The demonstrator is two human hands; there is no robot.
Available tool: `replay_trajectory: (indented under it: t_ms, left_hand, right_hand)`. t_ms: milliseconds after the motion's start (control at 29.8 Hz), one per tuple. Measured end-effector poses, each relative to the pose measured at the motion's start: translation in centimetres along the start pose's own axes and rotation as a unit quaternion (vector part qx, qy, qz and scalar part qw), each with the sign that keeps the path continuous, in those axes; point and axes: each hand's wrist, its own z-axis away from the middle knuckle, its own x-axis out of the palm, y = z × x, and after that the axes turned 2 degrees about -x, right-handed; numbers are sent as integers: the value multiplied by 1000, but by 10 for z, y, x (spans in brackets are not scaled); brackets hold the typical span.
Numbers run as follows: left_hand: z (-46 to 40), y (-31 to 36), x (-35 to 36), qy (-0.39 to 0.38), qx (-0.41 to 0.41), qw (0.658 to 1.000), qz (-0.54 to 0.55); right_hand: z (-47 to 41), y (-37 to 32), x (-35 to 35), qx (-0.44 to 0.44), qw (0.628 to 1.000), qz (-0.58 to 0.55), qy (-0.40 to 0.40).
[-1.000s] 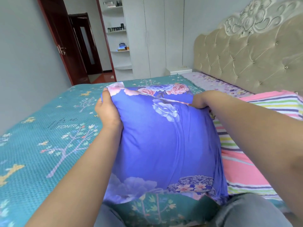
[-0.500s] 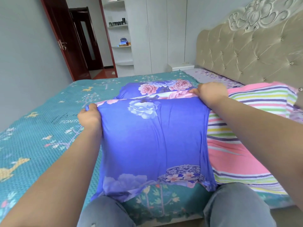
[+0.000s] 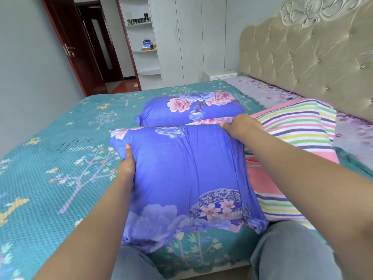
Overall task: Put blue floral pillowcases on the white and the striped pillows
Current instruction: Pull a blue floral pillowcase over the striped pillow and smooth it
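A pillow in a blue floral pillowcase (image 3: 181, 174) lies on the bed in front of me, its near edge hanging over my knees. My left hand (image 3: 126, 166) grips its left side, thumb on top. My right hand (image 3: 240, 126) pinches its far right corner. Behind it a second pillow in a blue floral case (image 3: 191, 109) lies flat on the bed. A striped cloth in pink, green and purple (image 3: 292, 134) lies to the right, partly under my right arm.
The teal patterned bedspread (image 3: 60, 158) covers the bed. A tufted beige headboard (image 3: 312, 57) stands at the right. White wardrobes (image 3: 191, 37), corner shelves (image 3: 144, 51) and an open dark red door (image 3: 74, 47) are at the back.
My left hand has slid down from the pillow's top left corner to its left side. The pillow has come lower and flatter; the second floral pillow behind shows more fully.
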Motion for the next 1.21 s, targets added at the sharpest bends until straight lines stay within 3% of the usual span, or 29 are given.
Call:
replay_trajectory:
  t_ms: [67, 168, 268, 402, 536, 637, 838, 972, 1106, 1206]
  left_hand:
    - [-5, -1, 0, 21, 15, 999, -24]
    - [1, 4, 4, 118, 84, 986, -78]
    - [11, 8, 12, 195, 129, 965, -118]
    - [16, 14, 14, 221, 170, 952, -128]
    - [6, 13, -8, 218, 168, 948, -163]
    - [-7, 11, -27, 222, 136, 943, -207]
    - [-17, 9, -29, 171, 158, 949, -212]
    - [-26, -23, -43, 144, 100, 947, -270]
    - [-19, -50, -35, 31, 0, 956, -293]
    - [-5, -58, -45, -24, -50, 943, -327]
  right_hand:
    - [8, -3, -8, 14, 997, 73, -23]
    - [21, -8, -22, -11, 976, 208, -59]
    - [27, -27, -24, -38, 979, 182, -79]
    - [34, -44, -6, -21, 999, -32, 13]
    - [35, -22, 17, -107, 988, 50, 101]
    - [18, 27, 3, -109, 977, 120, 138]
    - [-1, 42, 12, -100, 974, 126, 158]
    - [2, 29, 39, -65, 987, 20, 144]
    - [23, 8, 70, -71, 987, -20, 141]
    - [41, 10, 95, -80, 980, -52, 172]
